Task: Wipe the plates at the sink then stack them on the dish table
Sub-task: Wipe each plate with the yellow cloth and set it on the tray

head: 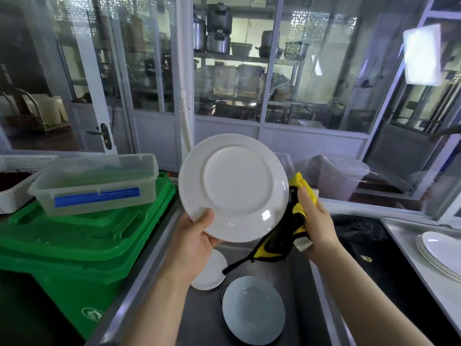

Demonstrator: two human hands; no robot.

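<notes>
- plate (234,187) is held up over the sink (294,290), roughly centre frame, tilted near upright with its underside and foot ring turned toward the camera
- being round, no real long axis can be picked out; the eating face is pointed away, toward the glass partition (224,71) at 12 o'clock
- left hand (197,239) is closed on the rim at about 7 o'clock, thumb over the back, fingers hidden behind
- right hand (315,218) is clamped round a bunched yellow cloth (298,211) with black trim, pressed against the rim at about 4 o'clock, so the far face seems to be getting wiped, though the contact behind can't be seen
- step looks like mid-wipe, not stacking yet
- still down in the sink: a pale blue plate (253,309) at 6 o'clock and a small white stack (212,273) just left of it, so plenty is probably left
- next move probably calls for the plate to be rotated in the left grip so the whole rim gets covered, then carried to 3 o'clock where wiped plates (439,250) sit on the dish table (404,233)
- green bin (74,245) with a clear tub (97,181) on it sits at 9 o'clock, out of the way
</notes>
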